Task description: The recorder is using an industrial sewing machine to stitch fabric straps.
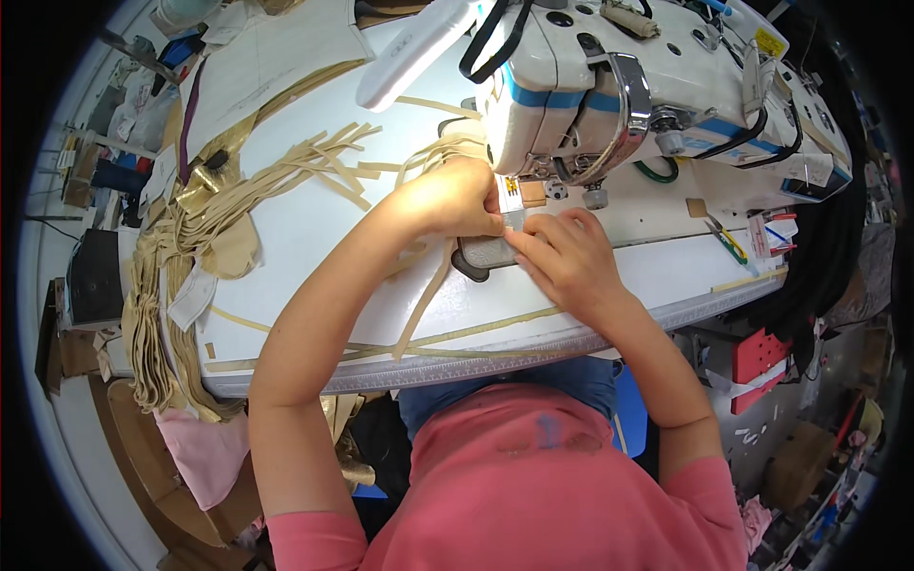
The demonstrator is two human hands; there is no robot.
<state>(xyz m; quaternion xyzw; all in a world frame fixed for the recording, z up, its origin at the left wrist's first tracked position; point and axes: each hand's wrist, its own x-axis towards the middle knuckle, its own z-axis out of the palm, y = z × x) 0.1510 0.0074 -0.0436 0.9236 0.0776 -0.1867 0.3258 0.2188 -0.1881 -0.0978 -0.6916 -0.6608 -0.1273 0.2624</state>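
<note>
My left hand point(459, 198) is closed, fingers curled down beside the needle area of a white and blue sewing machine point(533, 105). Beige fabric strips point(455, 147) come out behind it, and one strip point(426, 297) trails from under it toward the table's front edge. My right hand point(569, 259) lies just right of the needle plate, its fingers bent and its thumb and forefinger drawn close to the left fingertips. Whatever is between those fingers is too small or hidden to make out. Beneath both hands shows the metal plate point(487, 253) of the machine bed.
A large bundle of beige strips point(205, 219) spreads over the left of the white table and hangs off its edge. Long thin strips point(457, 335) lie along the front ruler edge point(533, 362). Yellow-and-green-handled snips point(728, 243) lie at right. A white lamp arm point(414, 57) juts over the table.
</note>
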